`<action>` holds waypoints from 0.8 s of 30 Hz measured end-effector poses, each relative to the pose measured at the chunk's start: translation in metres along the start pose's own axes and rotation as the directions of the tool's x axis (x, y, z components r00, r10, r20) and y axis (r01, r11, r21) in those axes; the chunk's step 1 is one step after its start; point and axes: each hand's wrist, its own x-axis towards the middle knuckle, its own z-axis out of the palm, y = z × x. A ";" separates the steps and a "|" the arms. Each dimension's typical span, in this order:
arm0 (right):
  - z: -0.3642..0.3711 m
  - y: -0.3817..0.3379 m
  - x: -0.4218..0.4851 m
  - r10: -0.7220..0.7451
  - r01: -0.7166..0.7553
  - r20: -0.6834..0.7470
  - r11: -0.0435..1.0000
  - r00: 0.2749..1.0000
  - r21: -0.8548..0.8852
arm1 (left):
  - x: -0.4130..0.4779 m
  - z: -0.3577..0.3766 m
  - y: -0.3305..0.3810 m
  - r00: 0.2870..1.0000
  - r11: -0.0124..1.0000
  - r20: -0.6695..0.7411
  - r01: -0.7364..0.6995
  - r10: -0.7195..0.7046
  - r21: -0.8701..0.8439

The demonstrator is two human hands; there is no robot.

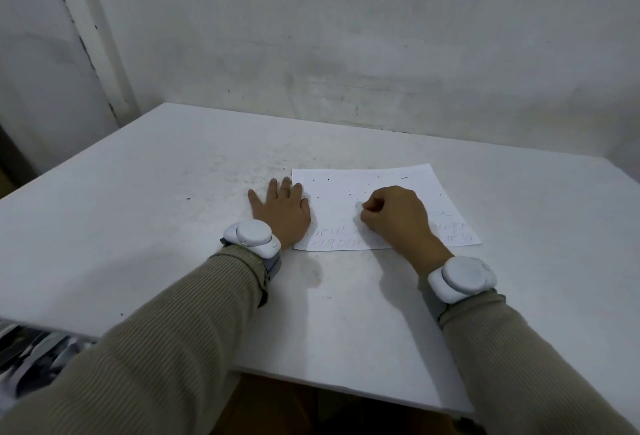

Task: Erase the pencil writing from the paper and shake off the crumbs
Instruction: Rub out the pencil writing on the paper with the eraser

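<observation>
A white sheet of paper [349,185] lies flat on the white table [173,192]. Pencil writing [332,237] shows along its lower part, and dark eraser crumbs [360,192] are scattered over its blank upper part. My left hand [282,207] lies flat with straight fingers on the paper's left edge, partly on the table. My right hand [394,214] sits curled on the middle of the sheet, its fingers pinched together. An eraser is probably in that pinch, but it is hidden by the fingers.
A grey wall [346,36] stands right behind the table's far edge. The table's near edge [311,381] runs under my forearms, with dark floor below. Smudges and specks mark the tabletop left of the paper.
</observation>
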 end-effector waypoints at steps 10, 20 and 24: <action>-0.007 0.022 0.000 0.055 -0.062 -0.083 0.994 0.995 -0.087 | -0.001 0.001 -0.001 1.000 1.000 -0.023 0.000 0.000 0.016; 0.001 0.016 -0.003 0.013 -0.018 -0.076 0.998 0.997 -0.064 | -0.001 -0.001 -0.002 1.000 0.999 0.012 -0.026 0.027 -0.025; -0.007 0.019 0.006 0.076 -0.085 -0.090 0.992 0.993 -0.098 | -0.001 -0.002 -0.002 1.000 1.000 -0.003 -0.019 0.019 -0.018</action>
